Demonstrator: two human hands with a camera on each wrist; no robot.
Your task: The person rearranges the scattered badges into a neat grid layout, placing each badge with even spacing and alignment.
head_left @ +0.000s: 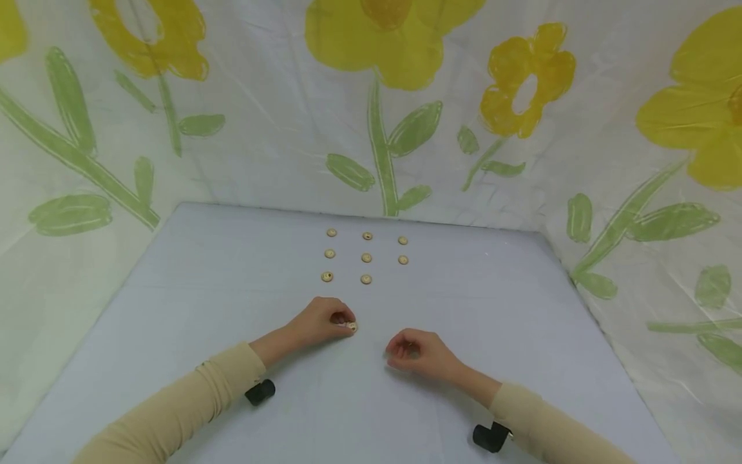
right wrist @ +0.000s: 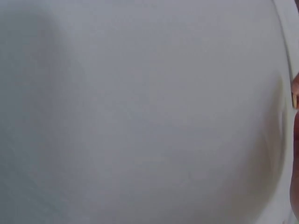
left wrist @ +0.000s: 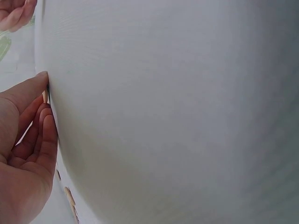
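Note:
In the head view my left hand (head_left: 321, 319) pinches a small round wooden disc (head_left: 351, 327) between thumb and fingers, down at the tabletop. The left wrist view shows the thumb and fingers of that left hand (left wrist: 30, 135) nearly meeting at the surface, with a thin pale edge between them. To the right, my right hand (head_left: 420, 353) hovers near the table with loosely bent fingers, and no object shows in it. At the right wrist view's edge a sliver of wooden disc (right wrist: 295, 100) sits beside skin; whose fingers these are I cannot tell.
Beyond my hands, several similar discs (head_left: 366, 258) lie in spaced rows; the front row has a left disc (head_left: 327, 276) and a middle disc (head_left: 366, 279). They rest on a pale cloth-covered table (head_left: 493, 309). Behind it hangs a white sheet (head_left: 261, 129) painted with yellow flowers.

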